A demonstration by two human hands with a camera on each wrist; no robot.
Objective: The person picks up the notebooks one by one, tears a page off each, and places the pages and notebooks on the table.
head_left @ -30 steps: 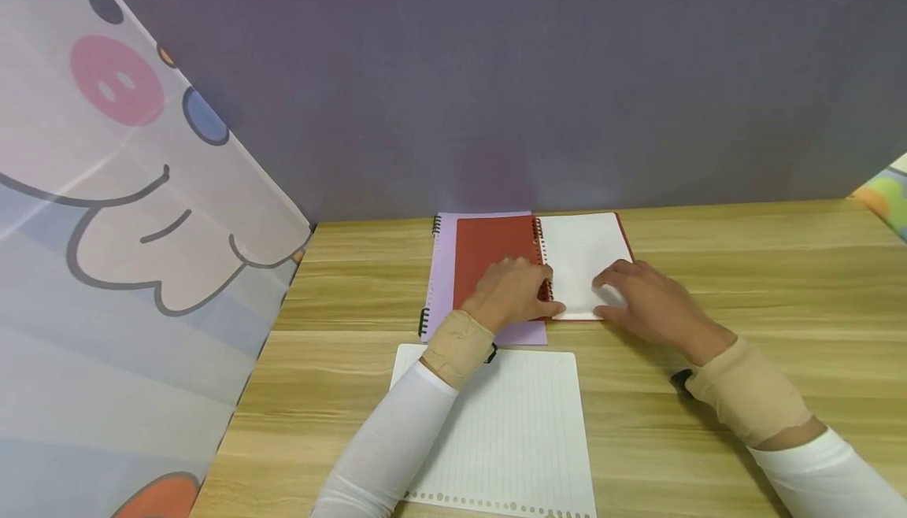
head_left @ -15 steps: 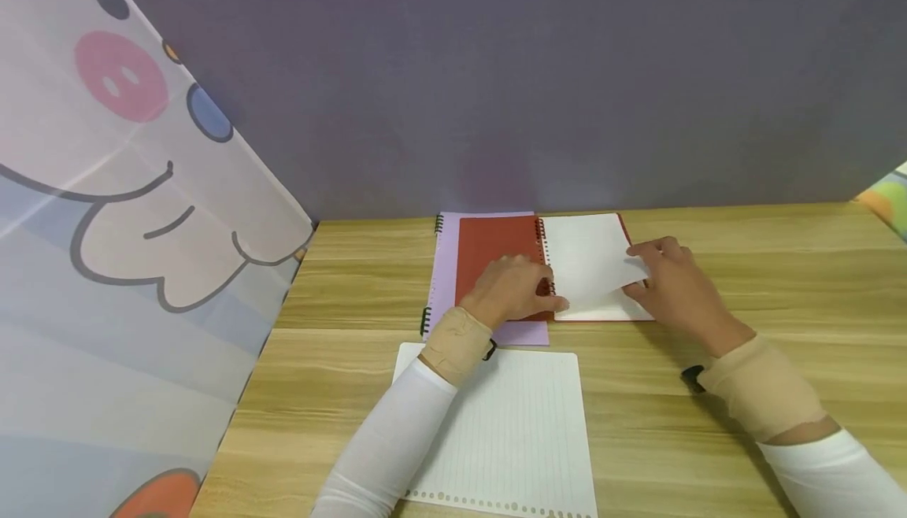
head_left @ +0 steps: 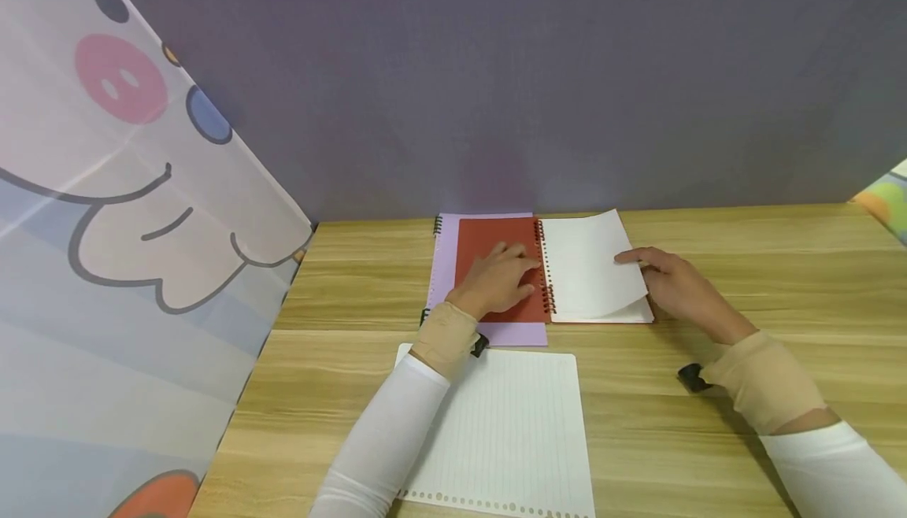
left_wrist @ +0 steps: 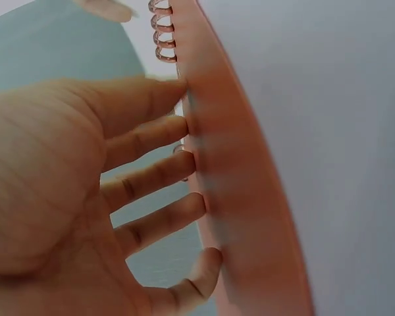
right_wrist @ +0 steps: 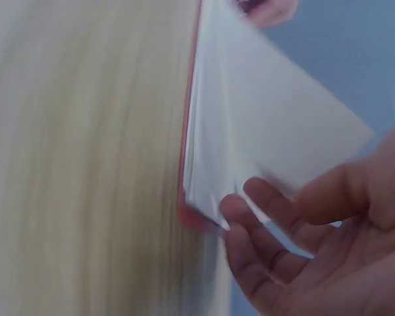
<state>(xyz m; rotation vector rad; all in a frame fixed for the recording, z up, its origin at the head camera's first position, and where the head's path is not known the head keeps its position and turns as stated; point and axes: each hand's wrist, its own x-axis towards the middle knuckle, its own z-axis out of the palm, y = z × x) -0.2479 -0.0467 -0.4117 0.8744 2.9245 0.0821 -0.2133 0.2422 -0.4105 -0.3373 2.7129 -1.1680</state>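
- Pinched: white page (head_left: 588,262), outer edge, in right hand (head_left: 673,286); some fingers hidden from head view.
- Left hand (head_left: 496,282): fingers apart, over red cover (head_left: 483,232).
- Sleeves (head_left: 390,439): cut off.

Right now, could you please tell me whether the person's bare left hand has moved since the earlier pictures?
Yes: in the head view, the left hand has moved leftward; its thumb no longer crosses the red spiral binding onto the white paper page.

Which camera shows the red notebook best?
The head view: the red notebook lies open, showing cover, rings and pages. The left wrist view shows some cover and rings; the right, pages and a red edge.
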